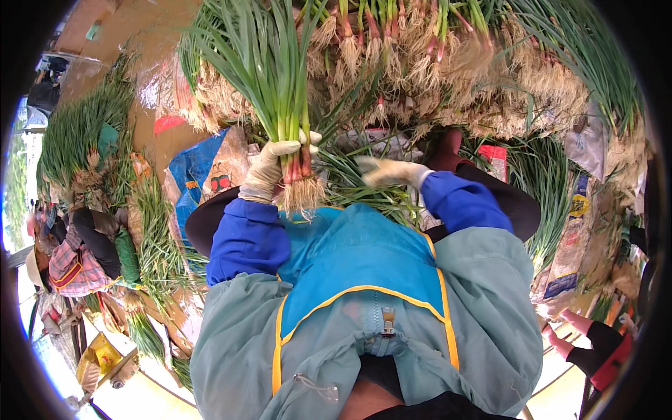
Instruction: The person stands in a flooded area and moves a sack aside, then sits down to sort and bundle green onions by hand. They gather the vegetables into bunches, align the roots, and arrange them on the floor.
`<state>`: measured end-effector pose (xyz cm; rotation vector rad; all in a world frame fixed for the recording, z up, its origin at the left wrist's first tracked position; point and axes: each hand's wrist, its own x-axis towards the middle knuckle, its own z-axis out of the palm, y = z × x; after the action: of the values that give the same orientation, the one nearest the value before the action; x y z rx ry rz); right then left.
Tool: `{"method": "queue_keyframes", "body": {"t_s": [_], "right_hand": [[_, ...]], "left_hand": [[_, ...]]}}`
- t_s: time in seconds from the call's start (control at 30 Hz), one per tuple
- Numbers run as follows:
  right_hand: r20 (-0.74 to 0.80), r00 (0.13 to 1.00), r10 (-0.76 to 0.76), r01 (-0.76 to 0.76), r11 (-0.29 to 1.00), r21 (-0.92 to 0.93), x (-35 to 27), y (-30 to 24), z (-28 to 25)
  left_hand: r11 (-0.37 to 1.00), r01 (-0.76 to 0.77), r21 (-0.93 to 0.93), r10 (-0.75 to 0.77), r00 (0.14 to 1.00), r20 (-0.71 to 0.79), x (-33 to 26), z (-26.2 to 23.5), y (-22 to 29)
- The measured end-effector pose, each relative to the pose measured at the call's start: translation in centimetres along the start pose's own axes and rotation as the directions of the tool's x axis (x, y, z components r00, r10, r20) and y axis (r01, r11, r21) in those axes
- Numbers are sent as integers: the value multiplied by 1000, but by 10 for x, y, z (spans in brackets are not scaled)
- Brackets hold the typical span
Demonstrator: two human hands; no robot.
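My left hand [269,164], in a pale glove, is closed around a bunch of green garlic [292,129] just above its roots. The bunch stands upright, with long green leaves at the top, reddish stem bases and a shaggy tuft of pale roots below. My right hand [387,171], also gloved, is to the right of the bunch and apart from it. It looks slightly blurred, its fingers stretched out and nothing seen in them. Beneath it lie loose green leaves [343,171] in front of my blue apron [364,245].
A large heap of green garlic [434,77] with roots toward me fills the far side. More stalks lie at the right [542,189] and left [87,133]. A blue sack [192,175] is by my left knee. A person in a plaid top [73,262] sits at the left.
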<state>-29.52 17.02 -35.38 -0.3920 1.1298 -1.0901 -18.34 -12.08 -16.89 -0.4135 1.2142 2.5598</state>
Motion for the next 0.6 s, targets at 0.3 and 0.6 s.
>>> {"method": "queue_keyframes", "body": {"t_s": [0.3, 0.6], "right_hand": [[-297, 879, -373, 361, 928, -95, 63, -131, 126], [-407, 623, -668, 627, 738, -251, -15, -197, 62]], "left_hand": [[982, -187, -2, 186, 980, 67, -35, 19, 30], [899, -398, -183, 433, 868, 242, -13, 3, 48]]}}
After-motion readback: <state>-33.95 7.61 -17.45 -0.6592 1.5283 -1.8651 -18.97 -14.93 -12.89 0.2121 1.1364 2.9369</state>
